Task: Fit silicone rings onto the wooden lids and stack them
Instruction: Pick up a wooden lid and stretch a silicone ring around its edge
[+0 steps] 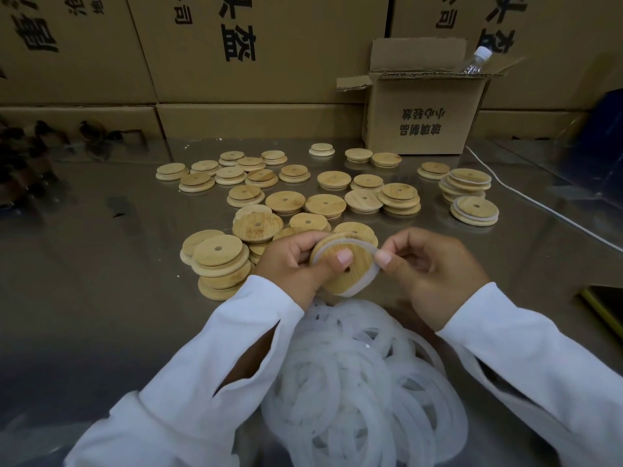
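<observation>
My left hand (296, 264) grips a round wooden lid (354, 274) with a centre hole, thumb pressed on its face. A white silicone ring (362, 286) lies round most of the lid's rim. My right hand (428, 267) pinches the ring at the lid's upper right edge. A heap of loose white silicone rings (364, 382) lies on the table just below my hands. Several bare wooden lids (286, 200) are scattered and piled beyond my hands. At the right, a short stack of lids with rings fitted (467, 187) stands, with one ringed lid (475, 210) in front of it.
The work surface is a shiny metal table (101, 264). An open cardboard box (424, 112) holding a plastic bottle (475, 60) stands at the back right, with a white cable (539, 203) running past it. Large cartons (236, 62) wall off the back.
</observation>
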### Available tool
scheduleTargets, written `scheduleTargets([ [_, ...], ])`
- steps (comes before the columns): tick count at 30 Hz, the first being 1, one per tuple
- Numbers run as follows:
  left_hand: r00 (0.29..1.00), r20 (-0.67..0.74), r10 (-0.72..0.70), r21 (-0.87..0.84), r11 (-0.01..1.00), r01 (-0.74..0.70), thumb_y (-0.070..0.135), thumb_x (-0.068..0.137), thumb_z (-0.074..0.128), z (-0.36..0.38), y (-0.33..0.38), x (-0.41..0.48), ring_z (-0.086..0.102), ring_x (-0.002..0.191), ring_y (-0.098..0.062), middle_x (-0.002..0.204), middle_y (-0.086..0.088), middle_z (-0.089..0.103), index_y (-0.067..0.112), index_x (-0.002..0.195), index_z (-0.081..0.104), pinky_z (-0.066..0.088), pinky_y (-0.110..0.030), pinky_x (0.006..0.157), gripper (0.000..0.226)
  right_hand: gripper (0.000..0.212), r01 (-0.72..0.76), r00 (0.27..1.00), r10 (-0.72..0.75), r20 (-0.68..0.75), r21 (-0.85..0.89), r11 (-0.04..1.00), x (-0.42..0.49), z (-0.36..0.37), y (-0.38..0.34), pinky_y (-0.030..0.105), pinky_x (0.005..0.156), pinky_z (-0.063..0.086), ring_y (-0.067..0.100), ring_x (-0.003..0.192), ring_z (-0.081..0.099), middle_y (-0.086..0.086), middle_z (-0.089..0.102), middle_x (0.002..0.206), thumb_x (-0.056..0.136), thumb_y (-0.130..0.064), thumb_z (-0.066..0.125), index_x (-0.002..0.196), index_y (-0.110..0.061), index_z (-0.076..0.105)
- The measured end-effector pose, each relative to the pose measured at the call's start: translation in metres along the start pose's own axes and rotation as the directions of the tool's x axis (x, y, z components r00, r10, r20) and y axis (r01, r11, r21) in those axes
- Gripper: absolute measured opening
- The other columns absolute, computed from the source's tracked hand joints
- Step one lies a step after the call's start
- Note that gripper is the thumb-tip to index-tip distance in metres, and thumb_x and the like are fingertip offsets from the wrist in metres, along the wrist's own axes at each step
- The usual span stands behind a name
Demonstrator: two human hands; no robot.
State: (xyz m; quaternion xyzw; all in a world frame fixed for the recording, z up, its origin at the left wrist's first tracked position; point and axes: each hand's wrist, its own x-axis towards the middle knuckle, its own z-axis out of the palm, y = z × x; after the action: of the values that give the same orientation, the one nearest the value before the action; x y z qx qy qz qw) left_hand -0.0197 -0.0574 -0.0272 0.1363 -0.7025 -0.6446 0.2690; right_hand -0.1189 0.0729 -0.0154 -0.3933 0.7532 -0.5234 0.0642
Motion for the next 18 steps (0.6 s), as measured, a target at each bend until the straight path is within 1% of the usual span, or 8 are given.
scheduleTargets([
  [3,1.0,0.002,0.013,0.015,1.0,-0.013,0.027,0.063,0.066,-0.0035,-0.001,0.0009,0.066,0.077,-0.016,0.076,0.002,0.072,0.023,0.082,0.07,0.055,-0.031,0.071,0.02,0.018,-0.022,0.999,0.021,0.028,0.029,0.999,-0.0004,-0.0002,-0.0001,0.043,0.085,0.049,0.023,0.081,0.061,-0.003,0.066,0.075,0.083,-0.014,0.063,0.067,-0.023,0.061],
  [5,1.0,0.005,0.016,0.016,1.0,-0.016,0.028,0.064,0.066,-0.0044,-0.0021,0.0008,0.066,0.079,-0.019,0.078,0.0,0.072,0.026,0.08,0.071,0.054,-0.037,0.072,0.017,0.018,-0.019,0.999,0.018,0.027,0.037,0.999,-0.0012,0.0006,-0.0009,0.043,0.085,0.049,0.024,0.081,0.061,-0.002,0.065,0.074,0.082,-0.014,0.063,0.067,-0.023,0.061],
  [8,1.0,-0.002,-0.003,-0.035,0.999,0.003,0.026,0.064,0.066,-0.003,-0.0033,0.0006,0.066,0.079,-0.02,0.077,0.0,0.072,0.026,0.074,0.073,0.054,-0.039,0.076,0.013,0.018,0.003,1.0,-0.003,0.021,0.019,1.0,-0.0017,-0.0006,-0.0025,0.041,0.082,0.05,0.022,0.079,0.061,-0.002,0.065,0.074,0.082,-0.013,0.064,0.067,-0.023,0.06],
  [10,1.0,0.0,-0.016,-0.059,0.998,0.016,0.024,0.064,0.068,-0.0025,-0.0048,0.0012,0.066,0.082,-0.022,0.079,-0.003,0.072,0.024,0.078,0.072,0.052,-0.041,0.083,0.015,0.017,0.023,0.999,-0.023,0.023,-0.017,1.0,-0.0017,-0.002,-0.0032,0.039,0.081,0.05,0.02,0.078,0.061,-0.004,0.065,0.074,0.082,-0.015,0.064,0.068,-0.024,0.061],
  [12,0.999,0.015,-0.028,-0.083,0.996,0.03,0.023,0.064,0.075,-0.0033,-0.0043,0.0011,0.067,0.082,-0.022,0.08,-0.004,0.072,0.023,0.08,0.072,0.052,-0.041,0.083,0.016,0.018,0.038,0.999,-0.037,0.019,-0.04,0.998,-0.0019,-0.0028,-0.0033,0.037,0.08,0.05,0.019,0.078,0.061,-0.005,0.065,0.074,0.081,-0.015,0.065,0.067,-0.025,0.06],
  [14,0.999,0.021,-0.037,-0.095,0.995,0.039,0.024,0.064,0.077,-0.0043,-0.0041,0.0011,0.067,0.081,-0.02,0.081,-0.005,0.072,0.023,0.079,0.073,0.053,-0.042,0.082,0.016,0.017,0.044,0.999,-0.043,0.019,-0.058,0.997,-0.0025,-0.003,-0.0032,0.035,0.079,0.049,0.018,0.078,0.06,-0.005,0.065,0.074,0.082,-0.016,0.065,0.068,-0.024,0.06],
  [16,0.999,0.008,-0.045,-0.094,0.995,0.045,0.024,0.064,0.072,-0.0053,-0.0038,0.0016,0.067,0.081,-0.021,0.08,-0.005,0.072,0.024,0.077,0.073,0.053,-0.043,0.082,0.013,0.017,0.053,0.998,-0.051,0.024,-0.081,0.995,-0.0029,-0.0029,-0.0028,0.029,0.076,0.048,0.014,0.077,0.06,-0.007,0.064,0.074,0.082,-0.016,0.064,0.068,-0.024,0.06],
  [18,0.999,0.0,-0.05,-0.095,0.994,0.049,0.025,0.064,0.067,-0.0064,-0.0037,0.0023,0.067,0.082,-0.022,0.081,-0.005,0.073,0.025,0.077,0.073,0.053,-0.044,0.082,0.015,0.018,0.071,0.997,-0.069,0.019,-0.118,0.99,-0.0035,-0.0026,-0.0029,0.019,0.071,0.045,0.005,0.073,0.058,-0.011,0.063,0.072,0.082,-0.018,0.064,0.067,-0.026,0.059],
])
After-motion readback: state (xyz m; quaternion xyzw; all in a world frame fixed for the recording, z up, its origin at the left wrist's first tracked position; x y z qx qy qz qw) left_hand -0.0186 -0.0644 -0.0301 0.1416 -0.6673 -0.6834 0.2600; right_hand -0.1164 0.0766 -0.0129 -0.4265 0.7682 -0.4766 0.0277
